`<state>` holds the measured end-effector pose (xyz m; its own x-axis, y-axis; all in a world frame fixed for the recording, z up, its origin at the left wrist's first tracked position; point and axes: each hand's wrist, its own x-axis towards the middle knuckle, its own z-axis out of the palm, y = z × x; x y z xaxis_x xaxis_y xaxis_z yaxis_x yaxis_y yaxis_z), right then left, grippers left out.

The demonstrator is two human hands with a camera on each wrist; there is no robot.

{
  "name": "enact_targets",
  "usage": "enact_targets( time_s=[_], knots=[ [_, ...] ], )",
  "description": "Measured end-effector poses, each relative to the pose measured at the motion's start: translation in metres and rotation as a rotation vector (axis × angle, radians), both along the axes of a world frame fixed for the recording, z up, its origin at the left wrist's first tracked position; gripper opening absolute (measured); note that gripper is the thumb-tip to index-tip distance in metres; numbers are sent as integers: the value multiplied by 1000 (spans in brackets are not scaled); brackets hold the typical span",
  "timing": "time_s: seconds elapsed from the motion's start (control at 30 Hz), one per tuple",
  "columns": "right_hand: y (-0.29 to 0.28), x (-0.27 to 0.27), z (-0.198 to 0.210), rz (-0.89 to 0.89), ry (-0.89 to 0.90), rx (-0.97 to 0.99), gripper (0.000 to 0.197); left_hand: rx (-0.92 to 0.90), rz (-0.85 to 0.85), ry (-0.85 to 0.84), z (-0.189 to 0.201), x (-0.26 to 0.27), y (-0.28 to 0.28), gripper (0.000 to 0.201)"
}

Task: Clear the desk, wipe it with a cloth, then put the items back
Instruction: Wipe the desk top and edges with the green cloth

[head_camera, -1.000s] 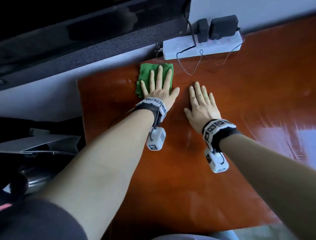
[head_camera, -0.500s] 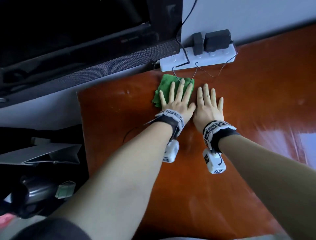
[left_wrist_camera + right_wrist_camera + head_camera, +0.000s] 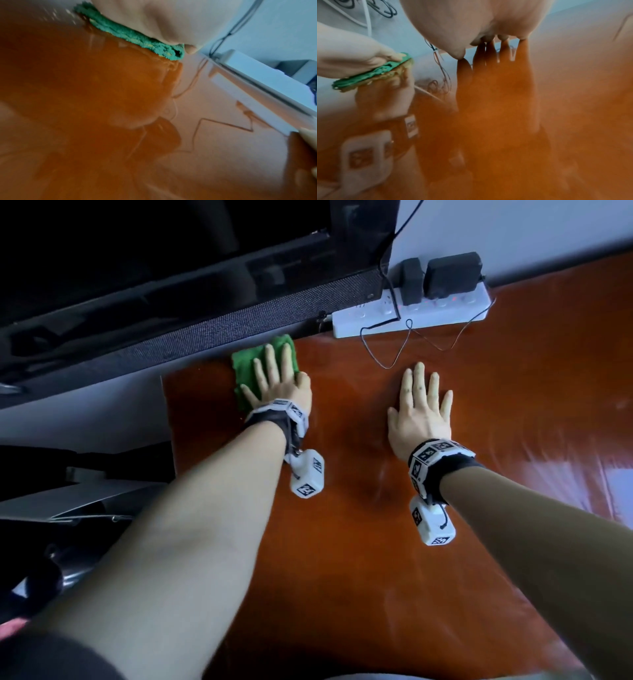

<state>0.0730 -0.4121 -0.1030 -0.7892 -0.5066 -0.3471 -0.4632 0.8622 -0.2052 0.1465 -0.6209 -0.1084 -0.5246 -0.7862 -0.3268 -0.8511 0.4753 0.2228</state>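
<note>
A green cloth (image 3: 245, 368) lies flat at the far left corner of the glossy red-brown desk (image 3: 342, 542). My left hand (image 3: 274, 371) presses on it with straight, spread fingers. The left wrist view shows the cloth's edge (image 3: 130, 36) squeezed under the palm. My right hand (image 3: 419, 398) rests flat on the bare desk to the right, fingers straight, holding nothing. In the right wrist view its fingertips (image 3: 503, 37) touch the wood, and the cloth (image 3: 373, 74) shows under the other hand at left.
A white power strip (image 3: 407, 314) with two black adapters (image 3: 452, 277) lies along the far wall. Thin wires (image 3: 404, 344) loop from it onto the desk. A dark monitor and speaker bar (image 3: 205, 320) hang over the far left edge. Dark clutter sits left of the desk.
My left hand has slid the cloth left, away from the power strip, toward the far left corner. The hands, side by side half a second ago, are now well apart.
</note>
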Motion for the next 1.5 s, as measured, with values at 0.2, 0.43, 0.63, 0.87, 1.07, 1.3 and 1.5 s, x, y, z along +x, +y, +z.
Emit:
enact_targets(
  time_s=[0.2, 0.43, 0.63, 0.87, 1.07, 1.3, 1.5],
  knots=[
    [-2, -2, -2, 57, -21, 7, 66, -29, -60, -15, 4, -10, 1, 66],
    [-2, -1, -7, 56, 9, 18, 66, -100, -321, -21, 4, -32, 14, 68],
    [-2, 0, -9, 55, 31, 15, 66, -111, -344, -33, 5, -36, 17, 69],
    [-2, 1, -10, 51, 36, 18, 66, -83, -329, -16, 3, -44, 22, 73],
    [-3, 2, -8, 52, 43, 17, 66, -82, -343, -10, -1, -36, 31, 75],
    [-3, 0, -5, 62, 10, 32, 66, -67, -391, -45, 0, 35, 49, 67],
    [-1, -2, -3, 75, 12, 30, 67, -28, -102, -11, -4, 28, 6, 64]
  ],
)
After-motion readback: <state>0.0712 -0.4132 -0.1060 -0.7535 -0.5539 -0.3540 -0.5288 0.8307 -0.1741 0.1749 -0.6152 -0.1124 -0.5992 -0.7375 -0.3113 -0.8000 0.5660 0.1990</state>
